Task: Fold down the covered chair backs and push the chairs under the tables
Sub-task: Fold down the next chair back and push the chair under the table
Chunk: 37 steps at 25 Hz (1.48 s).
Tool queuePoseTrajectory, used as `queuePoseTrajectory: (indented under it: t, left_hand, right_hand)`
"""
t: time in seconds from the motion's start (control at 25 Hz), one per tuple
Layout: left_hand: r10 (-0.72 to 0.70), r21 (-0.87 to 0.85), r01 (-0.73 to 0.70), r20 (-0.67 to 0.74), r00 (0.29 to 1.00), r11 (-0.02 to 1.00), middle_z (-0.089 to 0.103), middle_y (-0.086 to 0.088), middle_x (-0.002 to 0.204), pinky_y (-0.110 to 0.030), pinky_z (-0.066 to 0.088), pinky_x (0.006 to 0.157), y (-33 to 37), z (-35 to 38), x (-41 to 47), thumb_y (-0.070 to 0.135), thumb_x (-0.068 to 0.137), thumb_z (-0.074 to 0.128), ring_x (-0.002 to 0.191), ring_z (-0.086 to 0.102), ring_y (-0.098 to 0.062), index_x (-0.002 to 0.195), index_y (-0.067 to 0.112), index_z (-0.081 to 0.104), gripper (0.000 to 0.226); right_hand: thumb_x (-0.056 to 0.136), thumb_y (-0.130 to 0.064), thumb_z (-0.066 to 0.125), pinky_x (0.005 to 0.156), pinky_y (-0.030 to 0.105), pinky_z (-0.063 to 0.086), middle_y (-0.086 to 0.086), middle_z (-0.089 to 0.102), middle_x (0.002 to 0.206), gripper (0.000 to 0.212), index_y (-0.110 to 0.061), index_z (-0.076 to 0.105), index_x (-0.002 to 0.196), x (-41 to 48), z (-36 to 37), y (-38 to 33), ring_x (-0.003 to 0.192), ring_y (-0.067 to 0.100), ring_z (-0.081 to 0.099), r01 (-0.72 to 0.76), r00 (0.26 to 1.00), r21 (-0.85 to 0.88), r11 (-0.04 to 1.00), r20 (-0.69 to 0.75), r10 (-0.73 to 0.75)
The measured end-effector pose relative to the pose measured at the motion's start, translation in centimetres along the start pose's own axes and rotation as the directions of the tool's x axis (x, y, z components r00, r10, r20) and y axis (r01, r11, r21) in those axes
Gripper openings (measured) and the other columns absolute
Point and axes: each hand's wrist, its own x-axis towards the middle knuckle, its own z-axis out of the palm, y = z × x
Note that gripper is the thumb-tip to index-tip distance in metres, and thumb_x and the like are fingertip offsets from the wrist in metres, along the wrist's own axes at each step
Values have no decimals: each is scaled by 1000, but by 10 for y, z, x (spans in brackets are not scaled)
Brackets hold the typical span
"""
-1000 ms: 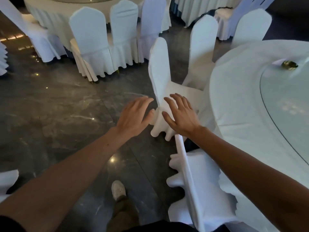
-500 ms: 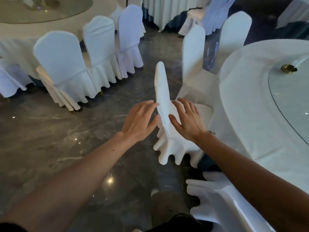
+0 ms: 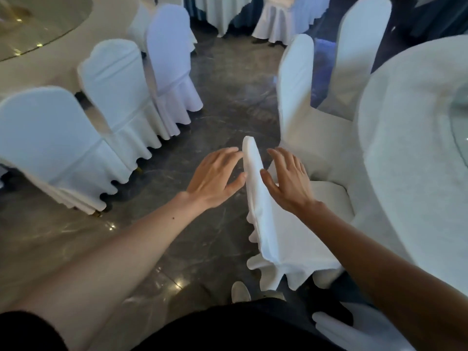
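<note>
A white-covered chair (image 3: 276, 239) stands right in front of me, its back seen edge-on and upright, its seat partly under the round white-clothed table (image 3: 410, 158) on the right. My left hand (image 3: 215, 177) is spread on the outer side of the back near its top, thumb touching the cloth. My right hand (image 3: 288, 178) is spread on the inner side, fingers apart. Neither hand is closed around the back. A second covered chair (image 3: 296, 97) stands beyond it, and a third (image 3: 359, 54) farther along the table.
On the left, three covered chairs (image 3: 114, 89) ring another round table (image 3: 50, 41) with a glass top. Dark polished floor (image 3: 228, 102) runs between the two tables. My shoe (image 3: 240, 291) is near the chair's skirt. Another chair's cover (image 3: 354, 328) lies at the bottom right.
I have stepped closer to the chair. Its back now lies between my two hands, which have risen from near its lower part to near its top.
</note>
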Motion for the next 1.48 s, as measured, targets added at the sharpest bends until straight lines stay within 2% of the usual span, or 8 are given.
queuePoseTrajectory:
  t: [0.2,0.36,0.52,0.72,0.96,1.08,1.28,1.48]
  left_hand:
    - [240,-70,-234,100,966,970,49,-9,139,-43,37,106,-57,30,106,47,96,35,126,45,-25,134,13,48,53]
    - [523,-192,-493,159,837,848,51,-10,136,-43,36,105,-93,59,176,49,93,36,124,47,-26,131,13,52,55]
    - [782,-381,-690,190,593,616,52,-7,134,-45,35,104,-108,76,218,54,90,41,122,46,-24,131,15,51,57]
    - [928,-537,-756,233,292,373,53,-2,134,-44,38,104,-102,89,224,67,87,39,123,48,-23,134,23,46,64]
    - [975,-526,-846,217,-35,87,67,1,107,-35,51,66,-108,109,211,72,79,50,89,65,-22,126,26,48,66]
    - [970,-507,-859,236,-59,71,67,-1,103,-33,44,60,-104,114,207,51,85,61,84,64,-25,127,21,51,52]
    - [912,-563,-787,410,-1,252,66,0,93,-35,43,70,-94,120,206,38,92,57,79,58,-23,127,34,50,36]
    - [918,-618,-755,393,-54,220,65,0,87,-36,44,71,-105,122,221,38,92,56,72,48,-16,121,35,54,29]
  right_hand:
    - [97,-56,31,112,48,31,9,37,149,58,-22,32,144,61,16,20,134,31,36,-191,982,-28,981,-9,191]
    - [97,-51,37,108,46,36,10,39,146,57,-20,33,144,82,35,17,131,30,40,-416,906,17,909,-82,415]
    - [97,-50,42,105,44,38,11,42,143,56,-18,35,143,71,51,-8,127,29,44,-695,698,62,716,-177,693]
    - [95,-58,33,103,42,37,8,47,140,60,-20,36,142,40,57,-62,126,27,46,-869,447,121,479,-224,866]
    - [86,-71,34,79,34,44,-2,56,130,65,-29,42,135,1,88,-116,109,21,57,-921,361,142,363,-44,932]
    - [85,-67,46,65,33,41,-8,63,110,51,-29,50,119,-6,105,-118,88,21,62,-931,353,57,360,-101,930]
    - [85,-72,35,59,40,46,-1,63,84,56,-19,43,101,-5,104,-115,65,28,57,-949,317,-43,314,-131,939]
    - [88,-70,32,52,39,41,3,61,77,58,-13,39,97,15,106,-126,58,32,53,-946,318,-116,302,-160,934]
